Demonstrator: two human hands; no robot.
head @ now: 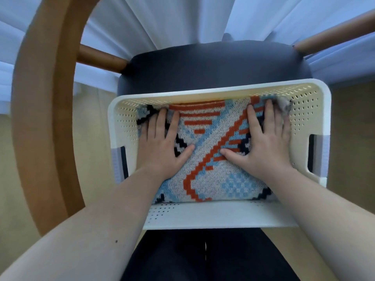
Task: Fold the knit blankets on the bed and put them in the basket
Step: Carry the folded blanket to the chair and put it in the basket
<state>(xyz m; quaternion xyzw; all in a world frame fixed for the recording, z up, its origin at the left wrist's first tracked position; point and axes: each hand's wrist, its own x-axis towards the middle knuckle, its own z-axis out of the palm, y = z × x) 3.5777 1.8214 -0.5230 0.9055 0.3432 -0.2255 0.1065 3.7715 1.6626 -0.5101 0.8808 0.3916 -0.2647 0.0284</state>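
Observation:
A folded knit blanket (211, 171) with orange, light blue, black and white patterns lies inside a white perforated plastic basket (203, 216). My left hand (162, 145) lies flat on the blanket's left half, fingers spread and straight. On the right half, my right hand (263, 142) presses down the same way, fingertips near the far wall. Both palms press the blanket down into the basket. A grey fringe of fabric (284, 105) shows at the far right corner.
The basket stands on a dark padded chair seat (213, 65) with a curved wooden armrest (44, 118) on the left and a wooden rail (334, 33) at the right. White curtains (172, 21) hang behind. My dark trousers (203, 258) are at the bottom.

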